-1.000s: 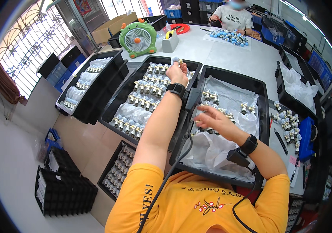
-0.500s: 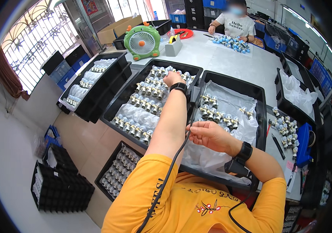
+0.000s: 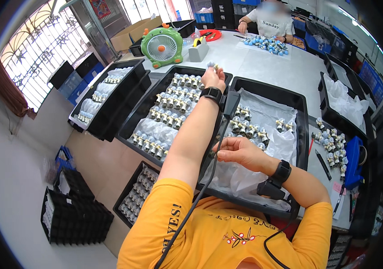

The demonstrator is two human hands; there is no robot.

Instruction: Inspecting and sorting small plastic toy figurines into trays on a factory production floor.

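Observation:
My left hand (image 3: 214, 80) is raised over the far edge of the left black tray (image 3: 192, 70). Its fingers are closed round a small figurine (image 3: 211, 66) with a pale blue top. In that tray, similar figurines (image 3: 170, 117) with pale tops, cream middles and dark bases stand in rows between plastic sheets. Over the near left side of the right black tray (image 3: 302, 148), my right hand (image 3: 241, 154) has its fingers curled together beside a black cable (image 3: 206, 181). What they grip, if anything, is hidden. More figurines (image 3: 248, 127) stand on that tray's white plastic sheet.
Loose figurines (image 3: 331, 144), a black pen (image 3: 323, 166) and a blue tape dispenser (image 3: 354, 162) lie to the right. A green fan (image 3: 161, 48) stands behind the left tray. Across the table (image 3: 254, 67), a person (image 3: 270, 24) sits by blue-topped pieces (image 3: 267, 45). Stacked trays (image 3: 119, 103) stand left.
My left hand has lifted away from the rows in the left tray, toward its far right corner, with a figurine in its fingers. My right hand has shifted slightly, still beside the cable.

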